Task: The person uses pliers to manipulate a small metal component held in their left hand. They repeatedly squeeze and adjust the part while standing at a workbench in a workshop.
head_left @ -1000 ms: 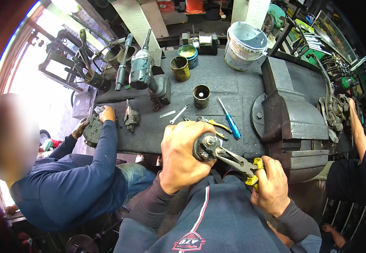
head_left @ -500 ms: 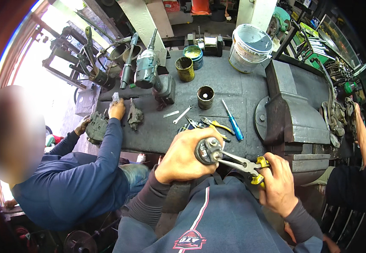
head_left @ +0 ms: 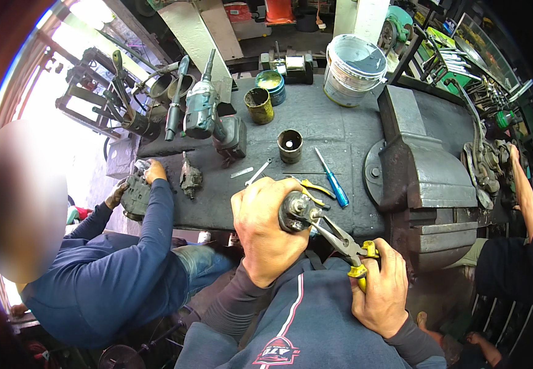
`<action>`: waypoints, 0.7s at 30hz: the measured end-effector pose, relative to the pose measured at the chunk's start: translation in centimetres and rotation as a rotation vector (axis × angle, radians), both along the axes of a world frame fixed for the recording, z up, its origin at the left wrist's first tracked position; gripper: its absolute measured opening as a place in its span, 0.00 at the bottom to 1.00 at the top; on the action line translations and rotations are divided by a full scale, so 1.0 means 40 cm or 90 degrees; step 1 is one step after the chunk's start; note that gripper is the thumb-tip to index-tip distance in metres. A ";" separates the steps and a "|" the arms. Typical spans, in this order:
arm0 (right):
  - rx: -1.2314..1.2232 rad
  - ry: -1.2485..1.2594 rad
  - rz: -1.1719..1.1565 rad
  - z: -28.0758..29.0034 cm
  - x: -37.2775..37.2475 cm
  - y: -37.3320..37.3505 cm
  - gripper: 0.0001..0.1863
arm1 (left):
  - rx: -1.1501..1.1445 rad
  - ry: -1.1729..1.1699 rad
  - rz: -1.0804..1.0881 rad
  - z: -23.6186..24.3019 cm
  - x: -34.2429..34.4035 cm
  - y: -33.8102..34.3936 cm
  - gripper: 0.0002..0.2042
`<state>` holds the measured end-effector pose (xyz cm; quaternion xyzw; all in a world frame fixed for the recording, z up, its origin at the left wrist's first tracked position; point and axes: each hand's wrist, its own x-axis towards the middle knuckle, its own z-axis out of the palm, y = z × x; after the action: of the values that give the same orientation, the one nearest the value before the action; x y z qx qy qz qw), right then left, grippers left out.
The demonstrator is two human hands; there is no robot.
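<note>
My left hand (head_left: pixel 260 234) grips a dark round metal part (head_left: pixel 292 212) with studs on its upturned face. My right hand (head_left: pixel 380 295) is closed on the yellow handles of long-nose pliers (head_left: pixel 340 243), whose tips meet the part near a silver stud. Beyond my hands, on the dark bench, lie other yellow-handled pliers (head_left: pixel 319 190), a blue screwdriver (head_left: pixel 339 189), a small wrench (head_left: pixel 260 169) and a short metal strip (head_left: pixel 242 172). An open dark tin (head_left: pixel 290 147) stands just behind them.
A large vise (head_left: pixel 438 178) fills the bench's right side. Impact wrench (head_left: pixel 199 114), paint bucket (head_left: pixel 352 80) and two tins (head_left: pixel 259 107) stand farther back. A co-worker (head_left: pixel 113 270) at left holds a casting (head_left: pixel 134 194); another's arm (head_left: pixel 528 197) reaches in from the right.
My right hand and pliers have shifted down and slightly left, with the pliers angled more steeply. The left co-worker's raised hand has come back down onto the casting.
</note>
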<state>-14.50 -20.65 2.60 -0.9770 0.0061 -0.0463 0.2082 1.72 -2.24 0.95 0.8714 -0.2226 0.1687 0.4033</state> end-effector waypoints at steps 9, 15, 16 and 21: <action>-0.032 0.026 -0.016 -0.014 -0.010 0.025 0.28 | 0.024 -0.067 0.034 -0.009 0.000 -0.019 0.22; -0.066 -0.013 -0.011 -0.044 -0.017 0.003 0.14 | 0.047 -0.087 0.044 -0.003 -0.023 -0.056 0.25; -0.095 -0.077 -0.010 -0.045 -0.015 0.001 0.12 | 0.069 -0.066 0.076 -0.018 -0.032 -0.054 0.27; -0.061 -0.019 0.016 -0.078 -0.002 -0.003 0.17 | 0.077 -0.017 0.048 -0.061 -0.015 -0.011 0.20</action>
<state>-14.57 -20.76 -0.52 -0.9850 -0.0117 -0.0585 0.1621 1.14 -2.69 -1.48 0.8997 -0.2047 0.1814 0.3402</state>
